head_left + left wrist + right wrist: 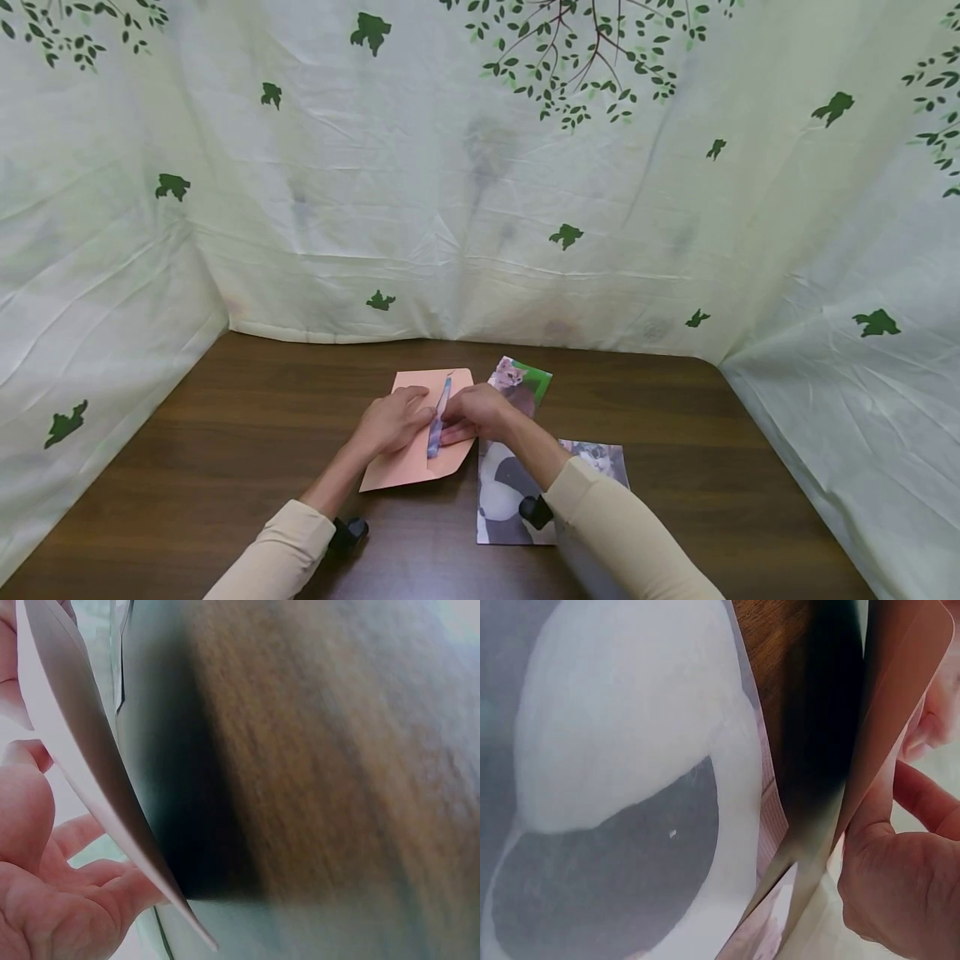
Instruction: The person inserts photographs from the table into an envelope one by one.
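Observation:
A peach paper folder (405, 473), perhaps an envelope, lies at a slant near the table's middle. Through its central gap shows a narrow blue-purple strip (434, 437). My left hand (388, 423) rests over the folder's left half and grips its paper, the thumb side beside the gap. From the right, my right hand (483, 410) holds the paper along the gap with bent fingers. In the left wrist view, the folder's edge (97, 750) bows up off the table beside my fingers. The right wrist view shows the peach paper (889, 705) curving by my right thumb; the fingertips are partly hidden.
Right of the folder lies a panda picture sheet (498, 492), partly under my right forearm. Behind it is a kitten picture (512, 375) with a green corner; another animal picture (611, 458) lies farther right. A leaf-patterned white curtain (450, 208) encloses the brown table (225, 433).

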Motion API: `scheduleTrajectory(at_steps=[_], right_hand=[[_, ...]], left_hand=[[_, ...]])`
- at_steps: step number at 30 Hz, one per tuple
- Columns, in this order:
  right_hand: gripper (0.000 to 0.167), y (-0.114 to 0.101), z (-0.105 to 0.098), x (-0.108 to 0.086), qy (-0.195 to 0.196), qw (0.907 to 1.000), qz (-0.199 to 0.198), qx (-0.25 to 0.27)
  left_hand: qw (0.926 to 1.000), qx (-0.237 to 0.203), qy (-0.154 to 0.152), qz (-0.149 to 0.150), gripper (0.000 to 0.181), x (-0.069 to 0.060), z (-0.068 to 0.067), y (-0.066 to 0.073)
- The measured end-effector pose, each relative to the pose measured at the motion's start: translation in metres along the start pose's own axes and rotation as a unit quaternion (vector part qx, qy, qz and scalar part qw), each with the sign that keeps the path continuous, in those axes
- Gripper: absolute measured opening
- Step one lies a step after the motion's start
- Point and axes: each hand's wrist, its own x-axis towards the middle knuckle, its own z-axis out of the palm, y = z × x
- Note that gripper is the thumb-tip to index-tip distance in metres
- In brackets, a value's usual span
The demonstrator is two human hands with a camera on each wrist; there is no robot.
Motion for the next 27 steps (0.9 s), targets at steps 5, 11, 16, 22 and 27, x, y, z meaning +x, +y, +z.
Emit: scheduleTrajectory(at_steps=[5,11,16,22,27], right_hand=[[0.019,-0.004,-0.007,-0.004,0.004,0.9999,0.006,-0.014],[0.025,-0.009,-0.017,-0.012,0.012,0.9994,0.009,-0.032],[0.028,-0.015,-0.03,-0.021,0.021,0.9982,0.002,-0.055],[0.028,-0.019,-0.052,-0.034,0.048,0.9952,-0.005,-0.086],[0.032,-0.02,-0.07,-0.045,0.066,0.9952,-0.014,-0.071]], left_hand=[[1.0,0.006,0.002,0.005,0.049,0.0,0.001,0.0],[1.0,0.007,0.005,0.003,0.049,0.0,0.001,0.0],[1.0,0.007,0.002,0.0,0.051,-0.001,0.001,0.001],[0.9999,0.009,0.004,0.004,0.051,-0.002,0.0,0.001],[0.9999,0.01,0.001,0.007,0.051,-0.001,0.0,0.0]])
